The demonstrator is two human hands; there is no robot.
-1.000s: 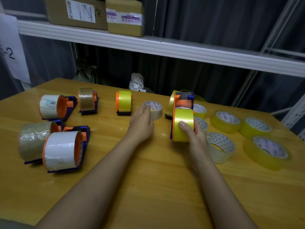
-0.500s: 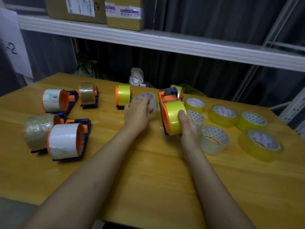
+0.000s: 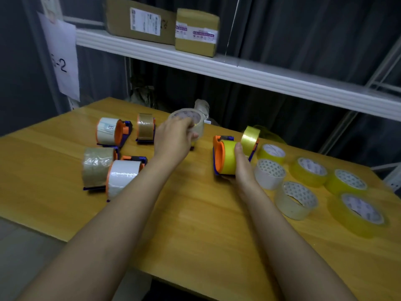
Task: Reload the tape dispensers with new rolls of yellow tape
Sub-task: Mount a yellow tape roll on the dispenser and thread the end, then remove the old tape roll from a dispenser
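Wooden surface point(image 3: 195, 224) seen from above, arms reaching in from the bottom edge.

Far left: four orange-and-blue dispensers clustered together. Back row, a white-roll dispenser point(image 3: 110, 131) lying with its roll's axis running left to right, then a brown-roll dispenser point(image 3: 145, 127) standing upright, tape face toward the viewer. Front row, a second brown-roll dispenser point(image 3: 98, 166) and a second white-roll dispenser point(image 3: 123, 177), side by side and touching, axes roughly left to right.

Centre left: left hand point(image 3: 173, 141) raised above the surface, fingers curled round a pale tape roll point(image 3: 189, 120), its open core tilted up and toward the viewer.

Centre right: right hand point(image 3: 243, 164) grasping a dispenser loaded with yellow tape point(image 3: 224, 157), thumb across the yellow face, orange side plate facing left, axis running left to right, bottom edge on the surface. Just behind and to the right, another yellow-tape dispenser point(image 3: 250, 140), leaning, tape face toward the viewer.

Right: loose rolls lying flat, cores pointing up. Nearest the hand, a yellow roll point(image 3: 272, 153), a white roll point(image 3: 270, 173) and a clear roll point(image 3: 296, 200). Further right, three more yellow rolls, at back point(image 3: 310, 171), middle point(image 3: 347, 181) and front point(image 3: 359, 212).

Above and behind: a white shelf point(image 3: 217, 68) carrying two cardboard parcels point(image 3: 162, 22).
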